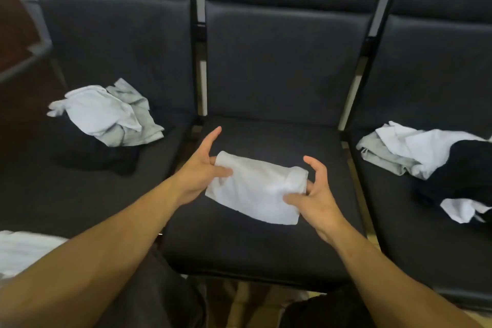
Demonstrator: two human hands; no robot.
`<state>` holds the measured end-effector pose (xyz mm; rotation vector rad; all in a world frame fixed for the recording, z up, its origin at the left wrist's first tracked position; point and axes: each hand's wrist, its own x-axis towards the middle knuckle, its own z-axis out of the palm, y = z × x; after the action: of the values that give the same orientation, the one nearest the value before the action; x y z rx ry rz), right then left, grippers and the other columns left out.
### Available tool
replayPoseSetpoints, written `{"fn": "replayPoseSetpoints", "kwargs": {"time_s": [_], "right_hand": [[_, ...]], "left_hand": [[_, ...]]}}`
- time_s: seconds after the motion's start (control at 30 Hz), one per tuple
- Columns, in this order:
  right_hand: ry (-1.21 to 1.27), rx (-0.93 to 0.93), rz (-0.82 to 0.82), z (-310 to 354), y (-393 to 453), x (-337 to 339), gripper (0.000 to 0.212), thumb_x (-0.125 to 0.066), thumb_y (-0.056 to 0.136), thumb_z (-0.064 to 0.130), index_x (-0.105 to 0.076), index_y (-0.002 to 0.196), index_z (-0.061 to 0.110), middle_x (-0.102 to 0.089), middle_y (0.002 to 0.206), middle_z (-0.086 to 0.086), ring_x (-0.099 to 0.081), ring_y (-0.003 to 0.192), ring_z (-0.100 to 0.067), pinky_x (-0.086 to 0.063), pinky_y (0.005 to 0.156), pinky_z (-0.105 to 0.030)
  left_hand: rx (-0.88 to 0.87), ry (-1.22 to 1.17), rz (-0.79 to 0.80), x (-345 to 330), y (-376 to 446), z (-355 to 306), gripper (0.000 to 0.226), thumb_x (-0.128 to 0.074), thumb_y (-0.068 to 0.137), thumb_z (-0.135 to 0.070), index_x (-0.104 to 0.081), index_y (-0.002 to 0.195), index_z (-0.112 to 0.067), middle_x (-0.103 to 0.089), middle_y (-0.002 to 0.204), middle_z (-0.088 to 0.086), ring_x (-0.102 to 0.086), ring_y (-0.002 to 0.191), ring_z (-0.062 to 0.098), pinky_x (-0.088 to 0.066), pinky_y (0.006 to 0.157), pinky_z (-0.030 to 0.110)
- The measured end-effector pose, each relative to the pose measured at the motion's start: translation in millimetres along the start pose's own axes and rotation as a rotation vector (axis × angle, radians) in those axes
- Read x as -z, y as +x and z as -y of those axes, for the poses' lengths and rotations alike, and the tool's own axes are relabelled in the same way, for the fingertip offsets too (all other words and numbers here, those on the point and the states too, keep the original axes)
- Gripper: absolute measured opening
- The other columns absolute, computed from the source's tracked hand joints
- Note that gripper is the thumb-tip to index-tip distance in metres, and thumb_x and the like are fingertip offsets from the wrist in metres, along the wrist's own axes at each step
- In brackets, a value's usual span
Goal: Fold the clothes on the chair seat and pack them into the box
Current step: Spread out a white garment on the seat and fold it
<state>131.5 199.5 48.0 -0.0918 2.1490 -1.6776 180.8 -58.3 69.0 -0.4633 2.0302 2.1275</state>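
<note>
A small folded white garment (255,189) is held just above the middle chair seat (253,247). My left hand (202,173) pinches its left end between thumb and fingers, with the index finger pointing up. My right hand (316,194) pinches the right end, where the cloth is rolled over; its other fingers are curled loosely. A heap of white, grey and black clothes (106,117) lies on the left seat. Another heap of white, grey and black clothes (431,162) lies on the right seat. No box is in view.
Three dark padded chairs stand side by side, with metal frame bars (199,34) between their backs. White cloth (24,250) shows at the bottom left edge. A brown wooden surface (16,34) stands at far left. My dark-trousered legs (159,301) are below the seat.
</note>
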Motion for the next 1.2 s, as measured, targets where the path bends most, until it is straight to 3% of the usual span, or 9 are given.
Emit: {"fn": "replayPoseSetpoints", "kwargs": {"time_s": [0.17, 0.33, 0.5, 0.6, 0.77, 0.93, 1.03, 1.1, 1.2], "right_hand": [[-0.229, 0.349, 0.153, 67.5, -56.3, 20.5, 0.062, -0.073, 0.084, 0.007, -0.055, 0.124, 0.052, -0.056, 0.119, 0.03, -0.059, 0.111, -0.001, -0.058, 0.083, -0.028], [-0.17, 0.56, 0.084, 101.8, -109.6, 11.3, 0.017, -0.07, 0.088, 0.03, -0.073, 0.104, 0.03, -0.071, 0.106, 0.019, -0.068, 0.102, -0.007, -0.061, 0.082, -0.032], [-0.209, 0.528, 0.263, 115.7, -113.3, 0.2, 0.071, -0.076, 0.088, 0.014, -0.045, 0.139, 0.051, -0.058, 0.12, 0.039, -0.06, 0.11, 0.011, -0.055, 0.081, -0.013], [-0.354, 0.558, 0.324, 126.5, -103.8, -20.5, 0.06, -0.075, 0.087, 0.01, -0.054, 0.129, 0.048, -0.057, 0.12, 0.033, -0.059, 0.107, 0.01, -0.054, 0.087, -0.016], [-0.315, 0.648, 0.525, 148.9, -90.6, -82.4, 0.053, -0.073, 0.087, 0.007, -0.057, 0.116, 0.048, -0.059, 0.102, 0.045, -0.055, 0.102, 0.022, -0.045, 0.069, 0.0], [-0.351, 0.681, 0.677, 161.1, -66.7, -148.1, 0.043, -0.08, 0.082, 0.028, -0.058, 0.109, 0.054, -0.06, 0.106, 0.036, -0.061, 0.1, 0.006, -0.052, 0.07, -0.014], [-0.449, 0.766, 0.834, 158.3, -58.8, -196.0, 0.044, -0.079, 0.084, 0.028, -0.057, 0.108, 0.057, -0.057, 0.104, 0.042, -0.055, 0.102, 0.015, -0.047, 0.069, -0.007], [-0.567, 0.863, 0.924, 157.6, -63.1, -235.3, 0.045, -0.078, 0.086, 0.028, -0.056, 0.113, 0.056, -0.062, 0.106, 0.034, -0.059, 0.103, 0.01, -0.05, 0.073, -0.007], [-0.673, 1.069, 1.002, 147.1, -70.2, -310.7, 0.045, -0.074, 0.087, 0.035, -0.053, 0.127, 0.042, -0.067, 0.111, 0.005, -0.065, 0.099, -0.014, -0.059, 0.085, -0.034]], "left_hand": [[0.046, -0.273, 0.075, 11.2, -68.5, -36.1, 0.058, -0.068, 0.094, -0.02, -0.051, 0.145, -0.04, -0.066, 0.136, 0.009, -0.07, 0.115, 0.024, -0.058, 0.088, 0.041], [-0.04, -0.375, -0.111, 2.0, -124.6, -38.4, 0.035, -0.063, 0.097, -0.003, -0.069, 0.127, -0.019, -0.071, 0.13, 0.008, -0.069, 0.117, 0.024, -0.055, 0.1, 0.041], [-0.192, -0.398, -0.18, 21.1, -183.0, -48.8, 0.06, -0.068, 0.087, 0.007, -0.058, 0.137, -0.025, -0.07, 0.132, 0.006, -0.067, 0.121, 0.027, -0.055, 0.101, 0.047], [-0.118, -0.365, -0.201, 35.8, -214.8, -49.9, 0.061, -0.075, 0.079, -0.006, -0.058, 0.134, -0.025, -0.069, 0.132, 0.008, -0.069, 0.118, 0.031, -0.052, 0.105, 0.053], [-0.043, -0.279, -0.493, 50.4, -239.1, -29.6, 0.046, -0.073, 0.088, 0.001, -0.072, 0.12, -0.033, -0.067, 0.132, 0.008, -0.064, 0.122, 0.034, -0.05, 0.107, 0.056], [-0.074, 0.013, -0.779, 100.8, -272.8, -9.2, 0.04, -0.077, 0.083, 0.004, -0.078, 0.11, -0.026, -0.074, 0.117, 0.004, -0.067, 0.115, 0.029, -0.053, 0.105, 0.049], [0.067, 0.421, -0.861, 127.4, -293.5, 17.1, 0.051, -0.081, 0.085, -0.011, -0.064, 0.131, -0.025, -0.068, 0.125, -0.004, -0.065, 0.113, 0.018, -0.051, 0.107, 0.04], [0.095, 0.551, -0.941, 146.4, -310.0, 39.6, 0.041, -0.082, 0.086, -0.02, -0.068, 0.124, -0.025, -0.069, 0.118, -0.007, -0.066, 0.103, 0.013, -0.055, 0.096, 0.034], [0.085, 0.515, -1.102, 181.9, -345.2, 82.0, 0.015, -0.082, 0.086, -0.02, -0.073, 0.097, -0.026, -0.073, 0.094, -0.009, -0.068, 0.085, 0.005, -0.052, 0.074, 0.031]]}}
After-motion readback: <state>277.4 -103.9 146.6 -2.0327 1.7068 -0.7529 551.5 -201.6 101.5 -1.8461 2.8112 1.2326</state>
